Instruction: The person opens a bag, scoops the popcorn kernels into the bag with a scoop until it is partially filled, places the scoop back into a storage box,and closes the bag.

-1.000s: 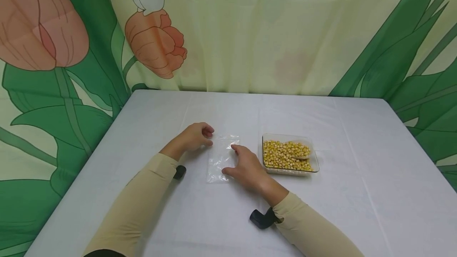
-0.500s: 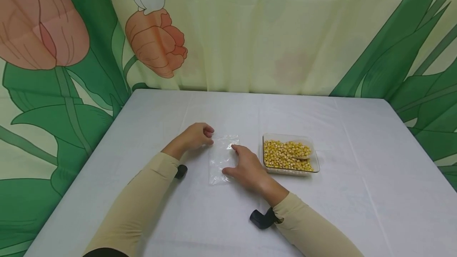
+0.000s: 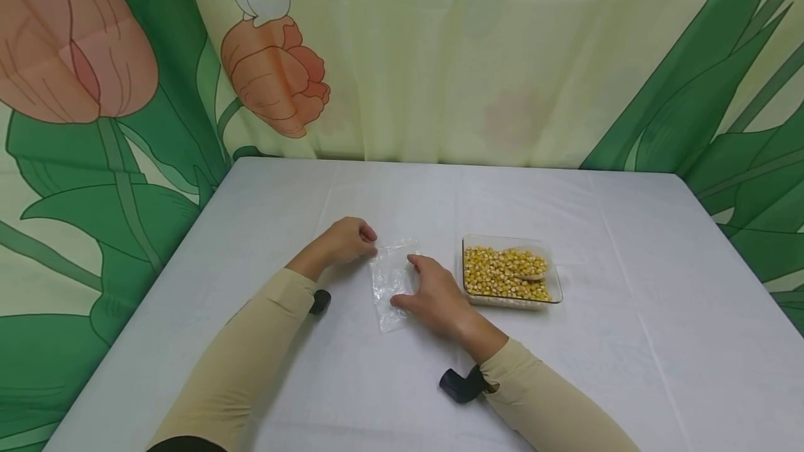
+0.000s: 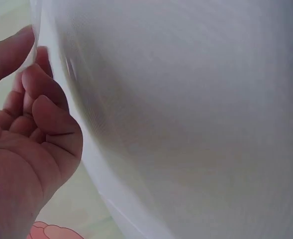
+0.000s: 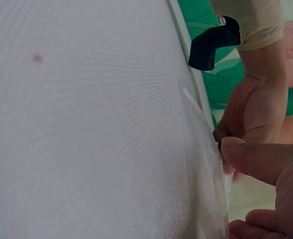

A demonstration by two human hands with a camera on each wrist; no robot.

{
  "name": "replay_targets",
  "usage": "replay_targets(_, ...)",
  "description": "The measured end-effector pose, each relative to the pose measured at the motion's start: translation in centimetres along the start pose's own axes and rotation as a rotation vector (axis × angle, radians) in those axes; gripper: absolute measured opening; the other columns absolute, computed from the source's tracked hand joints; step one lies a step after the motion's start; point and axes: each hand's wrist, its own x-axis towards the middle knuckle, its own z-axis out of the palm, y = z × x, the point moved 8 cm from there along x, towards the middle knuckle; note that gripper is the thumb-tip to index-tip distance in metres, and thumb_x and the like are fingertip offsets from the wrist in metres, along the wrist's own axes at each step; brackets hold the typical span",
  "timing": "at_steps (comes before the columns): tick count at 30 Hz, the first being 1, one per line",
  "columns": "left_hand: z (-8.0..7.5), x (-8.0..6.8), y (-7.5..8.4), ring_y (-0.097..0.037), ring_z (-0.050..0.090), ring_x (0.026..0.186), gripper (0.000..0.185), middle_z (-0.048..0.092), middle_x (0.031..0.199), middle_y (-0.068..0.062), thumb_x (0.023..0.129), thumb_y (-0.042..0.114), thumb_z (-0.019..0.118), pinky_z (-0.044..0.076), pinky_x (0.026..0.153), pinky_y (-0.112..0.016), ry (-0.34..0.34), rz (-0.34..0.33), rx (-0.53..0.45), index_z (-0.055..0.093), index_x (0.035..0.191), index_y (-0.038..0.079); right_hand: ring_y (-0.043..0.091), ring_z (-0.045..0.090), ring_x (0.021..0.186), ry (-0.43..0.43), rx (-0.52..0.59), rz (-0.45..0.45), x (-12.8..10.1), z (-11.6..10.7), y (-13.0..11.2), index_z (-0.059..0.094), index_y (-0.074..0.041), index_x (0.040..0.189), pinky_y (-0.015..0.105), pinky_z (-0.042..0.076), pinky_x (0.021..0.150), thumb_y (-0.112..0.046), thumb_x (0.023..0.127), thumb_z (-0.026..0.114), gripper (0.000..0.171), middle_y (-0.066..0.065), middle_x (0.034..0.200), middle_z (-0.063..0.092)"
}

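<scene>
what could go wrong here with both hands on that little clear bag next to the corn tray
The clear bag is thin and crinkled; the left hand pinches only its far corner, so it may slip free. The right hand rests on its right edge and could pin both layers together, keeping the mouth closed. The tray of corn kernels sits close beside the right hand; a nudge might scatter kernels across the white table.

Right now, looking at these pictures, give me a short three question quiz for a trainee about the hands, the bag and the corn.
1. True or false: the clear plastic bag lies between the left hand and the right hand.
2. What fills the clear tray? A rice, B corn kernels, C beans.
3. Which hand is nearer the tray?

Key: 1 true. 2 B. 3 the right hand.
</scene>
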Motion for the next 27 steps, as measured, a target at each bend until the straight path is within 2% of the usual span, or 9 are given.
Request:
replay_targets(4, 0.0, -0.4, 0.2, -0.020, 0.057, 0.086, 0.020, 0.063, 0.097, -0.008, 0.093, 0.009, 0.066, 0.050, 0.074, -0.029, -0.024, 0.018, -0.014, 0.066, 0.111, 0.000, 0.034, 0.046, 0.135, 0.004, -0.005, -0.006, 0.0, 0.0, 0.0, 0.046, 0.004, 0.145, 0.046, 0.035, 0.112, -0.026, 0.082, 0.083, 0.079, 0.020, 0.142, 0.051)
replay_targets(9, -0.4, -1.1, 0.8, -0.022, 0.057, 0.098, 0.023, 0.065, 0.106, -0.008, 0.098, 0.009, 0.060, 0.049, 0.086, -0.034, -0.034, 0.052, -0.013, 0.068, 0.118, 0.002, 0.034, 0.048, 0.132, 0.013, 0.007, -0.021, -0.1, -0.3, -0.2, 0.047, 0.003, 0.144, 0.046, 0.037, 0.111, -0.027, 0.083, 0.082, 0.077, 0.021, 0.140, 0.053)
replay_targets(14, -0.8, -1.6, 1.6, -0.023, 0.057, 0.103, 0.020, 0.066, 0.110, -0.008, 0.099, 0.010, 0.060, 0.046, 0.093, -0.038, -0.034, 0.099, -0.022, 0.069, 0.115, 0.003, 0.034, 0.049, 0.132, 0.055, 0.035, -0.071, -0.1, -1.3, -1.0, 0.050, 0.001, 0.142, 0.048, 0.038, 0.110, -0.024, 0.086, 0.079, 0.068, 0.020, 0.140, 0.053)
replay_targets(21, -1.1, -2.6, 3.5, -0.022, 0.057, 0.099, 0.016, 0.066, 0.104, -0.005, 0.100, 0.013, 0.062, 0.048, 0.089, -0.037, -0.051, 0.182, 0.008, 0.069, 0.111, 0.005, 0.037, 0.050, 0.130, 0.091, 0.065, -0.174, -0.2, -2.9, -2.9, 0.050, -0.001, 0.143, 0.050, 0.043, 0.105, -0.022, 0.088, 0.074, 0.064, 0.016, 0.144, 0.051)
replay_targets(27, -1.1, -3.3, 5.0, -0.019, 0.058, 0.090, 0.012, 0.066, 0.096, -0.001, 0.099, 0.016, 0.063, 0.049, 0.081, -0.034, -0.086, 0.234, 0.056, 0.070, 0.104, 0.007, 0.031, 0.048, 0.134, 0.136, 0.058, -0.226, -0.3, -4.6, -4.0, 0.053, -0.001, 0.141, 0.048, 0.039, 0.109, -0.020, 0.090, 0.073, 0.057, 0.014, 0.142, 0.055)
